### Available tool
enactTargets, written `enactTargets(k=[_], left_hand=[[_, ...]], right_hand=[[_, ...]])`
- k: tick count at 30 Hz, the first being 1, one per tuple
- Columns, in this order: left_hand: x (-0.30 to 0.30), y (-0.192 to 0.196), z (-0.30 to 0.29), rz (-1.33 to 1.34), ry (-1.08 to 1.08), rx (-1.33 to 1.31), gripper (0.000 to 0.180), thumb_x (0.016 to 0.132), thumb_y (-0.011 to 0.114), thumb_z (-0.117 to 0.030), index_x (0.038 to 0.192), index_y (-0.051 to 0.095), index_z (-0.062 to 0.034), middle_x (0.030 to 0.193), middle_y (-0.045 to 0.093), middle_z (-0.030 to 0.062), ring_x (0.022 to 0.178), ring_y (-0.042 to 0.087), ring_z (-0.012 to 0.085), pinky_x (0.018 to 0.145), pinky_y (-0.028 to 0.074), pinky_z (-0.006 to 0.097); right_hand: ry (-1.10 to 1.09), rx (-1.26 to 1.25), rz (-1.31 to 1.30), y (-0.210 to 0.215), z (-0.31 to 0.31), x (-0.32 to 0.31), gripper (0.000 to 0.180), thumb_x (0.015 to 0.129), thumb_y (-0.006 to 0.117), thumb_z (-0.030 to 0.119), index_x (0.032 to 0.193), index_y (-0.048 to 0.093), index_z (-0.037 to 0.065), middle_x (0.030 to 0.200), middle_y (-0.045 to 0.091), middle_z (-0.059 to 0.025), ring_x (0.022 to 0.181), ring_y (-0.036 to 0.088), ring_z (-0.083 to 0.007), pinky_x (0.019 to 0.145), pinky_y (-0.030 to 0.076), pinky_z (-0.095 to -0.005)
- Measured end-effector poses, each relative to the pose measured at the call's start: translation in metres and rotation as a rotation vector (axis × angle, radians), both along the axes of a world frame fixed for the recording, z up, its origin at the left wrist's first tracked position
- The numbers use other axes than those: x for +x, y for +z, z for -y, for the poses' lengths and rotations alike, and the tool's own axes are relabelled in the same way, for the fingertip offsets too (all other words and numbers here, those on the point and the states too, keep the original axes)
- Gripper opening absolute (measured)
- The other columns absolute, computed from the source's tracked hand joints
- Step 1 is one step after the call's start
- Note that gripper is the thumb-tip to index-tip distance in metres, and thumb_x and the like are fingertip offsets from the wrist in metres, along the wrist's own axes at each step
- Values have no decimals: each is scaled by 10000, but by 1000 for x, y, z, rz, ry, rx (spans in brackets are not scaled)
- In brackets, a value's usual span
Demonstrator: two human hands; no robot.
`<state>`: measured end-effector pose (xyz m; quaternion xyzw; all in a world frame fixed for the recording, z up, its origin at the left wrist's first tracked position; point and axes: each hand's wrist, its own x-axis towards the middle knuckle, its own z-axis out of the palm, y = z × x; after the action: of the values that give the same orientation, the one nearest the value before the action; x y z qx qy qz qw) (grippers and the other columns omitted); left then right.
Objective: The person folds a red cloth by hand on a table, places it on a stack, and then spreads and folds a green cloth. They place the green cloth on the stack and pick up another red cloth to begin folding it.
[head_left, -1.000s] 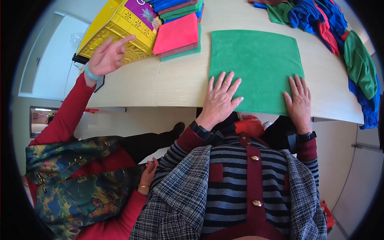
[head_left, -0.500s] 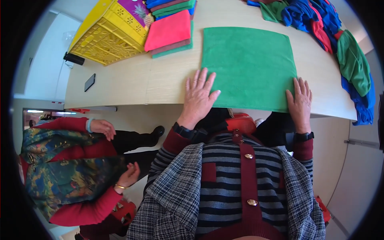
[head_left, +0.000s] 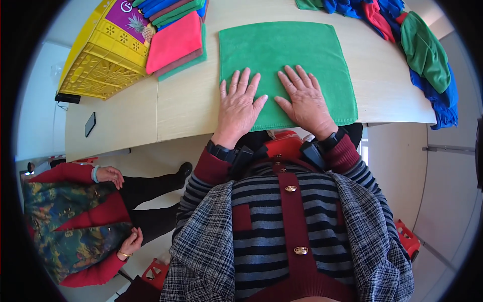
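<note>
A green cloth [head_left: 287, 48] lies spread flat on the table, its stitched near edge along the table's front. My left hand [head_left: 239, 103] rests palm down at its near left part, fingers stretched and slightly apart. Close by, my right hand [head_left: 305, 100] also lies flat on the cloth, nearer its middle, with the fingers spread and pointing away to the left. Neither hand grips anything. To the left of the cloth sits a stack of folded cloths [head_left: 174, 41], red on top with brown and green beneath.
A yellow plastic crate [head_left: 109, 55] stands at the table's far left, with more folded cloths [head_left: 171, 11] beside it. A phone [head_left: 90, 124] lies near the left edge. Loose blue, red and green cloths [head_left: 425, 55] hang over the right side. Another person [head_left: 75, 216] is at the left.
My right hand has moved left from the cloth's right edge to nearer its middle. My left hand stays at the near left part. The view has shifted a little.
</note>
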<state>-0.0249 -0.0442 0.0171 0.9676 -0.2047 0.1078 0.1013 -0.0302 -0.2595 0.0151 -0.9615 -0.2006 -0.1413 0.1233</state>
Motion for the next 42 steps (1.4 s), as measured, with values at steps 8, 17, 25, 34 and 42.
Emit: enactTargets(k=[8,17,25,34,42], left_hand=[[8,-2,-28,-1,58,-9,647,1024,510,-494,1566,405,-158,1651,320,122,1530,261,338,1234,172,570],[3,4,-50,-46,97,41,647,1031,500,-491,1574,389,-158,1660,303,117,1535,250,340,1224,188,575],[58,14,-17,41,-15,37,649,1035,472,-522,1564,404,-152,1653,317,125,1532,261,348,1226,183,598],[62,6,-19,-73,-37,104,643,1057,415,-528,1592,352,-179,1674,275,118,1553,218,327,1247,145,562],[62,6,-35,-90,48,29,670,1049,412,-553,1603,336,-185,1683,257,113,1567,181,317,1257,123,558]], right_hand=[[-235,-69,33,-6,53,15,670,1019,495,521,1542,432,107,1599,407,-133,1496,327,-359,1231,241,-503],[-407,-125,-44,-1,94,12,681,1029,465,537,1546,424,95,1599,404,-148,1498,323,-370,1220,250,-524],[-101,-33,-20,29,-13,47,640,1032,480,503,1541,431,119,1604,394,-157,1499,327,-371,1218,259,-531],[-107,-50,5,-2,31,55,636,1028,489,504,1545,428,137,1606,393,-149,1501,318,-371,1229,235,-524],[-300,-64,-37,-4,89,48,638,1011,548,455,1548,431,130,1609,396,-140,1508,303,-368,1219,256,-506]])
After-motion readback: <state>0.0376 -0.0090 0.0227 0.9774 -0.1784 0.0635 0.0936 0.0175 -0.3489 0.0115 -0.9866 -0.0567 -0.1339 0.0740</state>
